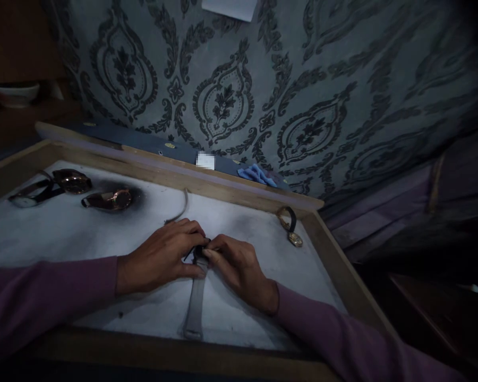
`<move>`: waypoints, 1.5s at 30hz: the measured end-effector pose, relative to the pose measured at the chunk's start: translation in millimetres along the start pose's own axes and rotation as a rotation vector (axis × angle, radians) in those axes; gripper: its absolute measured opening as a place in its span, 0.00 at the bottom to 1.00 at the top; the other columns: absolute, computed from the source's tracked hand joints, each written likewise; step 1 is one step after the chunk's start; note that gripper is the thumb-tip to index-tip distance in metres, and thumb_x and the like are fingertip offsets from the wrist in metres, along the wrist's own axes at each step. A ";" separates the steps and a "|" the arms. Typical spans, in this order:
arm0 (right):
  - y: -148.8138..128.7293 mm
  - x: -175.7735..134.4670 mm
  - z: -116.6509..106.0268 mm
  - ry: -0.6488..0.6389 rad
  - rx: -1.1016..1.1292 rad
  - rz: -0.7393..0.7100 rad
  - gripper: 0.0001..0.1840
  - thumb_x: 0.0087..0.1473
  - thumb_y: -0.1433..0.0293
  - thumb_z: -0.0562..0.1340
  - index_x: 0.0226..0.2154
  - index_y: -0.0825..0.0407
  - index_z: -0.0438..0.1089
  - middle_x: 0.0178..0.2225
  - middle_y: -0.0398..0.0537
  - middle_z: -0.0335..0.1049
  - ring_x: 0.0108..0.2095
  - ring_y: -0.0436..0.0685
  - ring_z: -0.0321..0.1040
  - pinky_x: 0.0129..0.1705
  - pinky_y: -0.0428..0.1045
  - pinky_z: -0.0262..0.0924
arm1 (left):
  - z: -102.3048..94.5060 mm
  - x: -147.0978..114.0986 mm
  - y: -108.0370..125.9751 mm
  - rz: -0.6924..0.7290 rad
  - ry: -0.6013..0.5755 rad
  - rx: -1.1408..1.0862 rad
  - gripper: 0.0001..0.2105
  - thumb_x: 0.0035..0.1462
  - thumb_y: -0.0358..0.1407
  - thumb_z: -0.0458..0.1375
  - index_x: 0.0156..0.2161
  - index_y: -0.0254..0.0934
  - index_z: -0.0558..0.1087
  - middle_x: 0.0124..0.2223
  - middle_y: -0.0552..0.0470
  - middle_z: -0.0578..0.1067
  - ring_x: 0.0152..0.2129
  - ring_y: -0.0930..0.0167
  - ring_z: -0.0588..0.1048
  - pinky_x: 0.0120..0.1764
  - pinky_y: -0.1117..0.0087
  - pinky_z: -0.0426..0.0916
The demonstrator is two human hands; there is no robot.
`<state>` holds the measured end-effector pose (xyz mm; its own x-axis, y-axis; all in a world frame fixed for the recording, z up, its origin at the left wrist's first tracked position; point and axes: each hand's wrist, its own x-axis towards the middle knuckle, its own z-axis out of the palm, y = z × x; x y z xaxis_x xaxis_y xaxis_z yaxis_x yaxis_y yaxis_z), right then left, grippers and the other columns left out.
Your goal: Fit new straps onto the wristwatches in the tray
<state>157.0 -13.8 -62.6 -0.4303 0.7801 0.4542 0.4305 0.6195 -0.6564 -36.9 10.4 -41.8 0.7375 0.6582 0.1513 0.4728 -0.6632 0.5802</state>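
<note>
A watch with a grey strap (194,305) lies on the white surface of a wooden-rimmed tray, one strap end toward me. My left hand (165,254) grips the watch's dark case (200,251) from the left, thumb low and fingers over the top. From the right, my right hand (239,265) pinches at the edge of the same case with thumb and forefinger. Whether a small part sits in that pinch is hidden. Another grey strap piece (181,207) lies just beyond my left hand.
Several watches (117,200) lie at the tray's far left, and a gold watch with a black strap (295,239) at the right. The wooden rim (175,178) stands raised around the tray. Behind it are a blue cloth (257,174) and a patterned curtain (223,101).
</note>
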 end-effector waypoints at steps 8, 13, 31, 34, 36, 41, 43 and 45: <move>2.0 -0.8 -0.9 -0.003 0.154 0.123 0.09 0.62 0.67 0.59 0.30 0.51 0.65 0.20 0.41 0.70 0.21 0.49 0.68 0.26 0.44 0.62 | 0.3 0.3 0.0 -0.010 -0.002 -0.005 0.16 0.52 0.36 0.67 0.45 0.36 0.73 0.44 0.50 0.72 0.42 0.64 0.69 0.43 0.64 0.64; 2.2 -0.8 -3.0 -0.007 0.178 0.129 0.09 0.62 0.67 0.58 0.30 0.51 0.65 0.20 0.42 0.71 0.21 0.50 0.69 0.25 0.45 0.62 | 0.6 1.0 -0.4 -0.008 -0.005 -0.010 0.15 0.51 0.36 0.68 0.44 0.37 0.74 0.43 0.50 0.72 0.41 0.63 0.69 0.42 0.63 0.64; 3.1 -1.9 -4.1 -0.005 0.127 0.094 0.09 0.62 0.68 0.58 0.30 0.51 0.65 0.20 0.42 0.72 0.21 0.49 0.69 0.25 0.44 0.63 | 0.0 0.9 -1.3 0.005 -0.003 -0.008 0.14 0.53 0.37 0.67 0.44 0.38 0.73 0.44 0.50 0.73 0.41 0.64 0.69 0.42 0.63 0.65; 1.4 -2.0 -3.7 -0.004 0.103 0.107 0.09 0.63 0.67 0.58 0.31 0.51 0.65 0.21 0.42 0.70 0.21 0.49 0.69 0.25 0.44 0.62 | 0.7 0.8 -2.5 0.005 -0.002 -0.006 0.15 0.54 0.38 0.66 0.45 0.39 0.73 0.44 0.50 0.73 0.41 0.64 0.69 0.42 0.63 0.65; 0.0 -1.6 -3.6 -0.008 0.075 0.100 0.09 0.63 0.67 0.58 0.30 0.51 0.65 0.21 0.41 0.69 0.21 0.50 0.68 0.25 0.44 0.61 | 1.1 0.8 -2.9 0.008 0.009 -0.010 0.15 0.54 0.39 0.66 0.46 0.39 0.73 0.44 0.49 0.73 0.41 0.63 0.69 0.42 0.62 0.66; -1.1 -1.0 -2.6 -0.001 0.014 0.046 0.09 0.62 0.70 0.58 0.29 0.51 0.66 0.22 0.42 0.68 0.22 0.50 0.66 0.26 0.45 0.61 | 1.0 1.0 -2.6 0.003 0.004 -0.014 0.16 0.53 0.37 0.67 0.46 0.38 0.72 0.44 0.49 0.73 0.41 0.63 0.69 0.42 0.62 0.66; -0.6 -1.1 -2.0 0.009 -0.001 0.015 0.09 0.61 0.71 0.58 0.29 0.51 0.66 0.23 0.42 0.68 0.22 0.50 0.65 0.27 0.45 0.61 | 1.0 1.1 -2.7 0.012 0.006 -0.017 0.16 0.53 0.37 0.66 0.46 0.37 0.72 0.44 0.49 0.73 0.41 0.63 0.69 0.42 0.62 0.66; -0.3 -1.3 -1.8 0.012 -0.008 -0.006 0.09 0.61 0.72 0.58 0.28 0.51 0.65 0.22 0.42 0.67 0.22 0.49 0.65 0.27 0.45 0.61 | 0.9 1.0 -2.7 0.018 0.012 -0.019 0.15 0.54 0.38 0.66 0.46 0.38 0.72 0.45 0.49 0.73 0.42 0.63 0.69 0.43 0.62 0.66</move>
<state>158.8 -14.8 -61.9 -0.4232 0.7772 0.4656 0.4339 0.6251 -0.6489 -37.0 12.6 -44.0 0.7401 0.6503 0.1715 0.4502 -0.6685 0.5919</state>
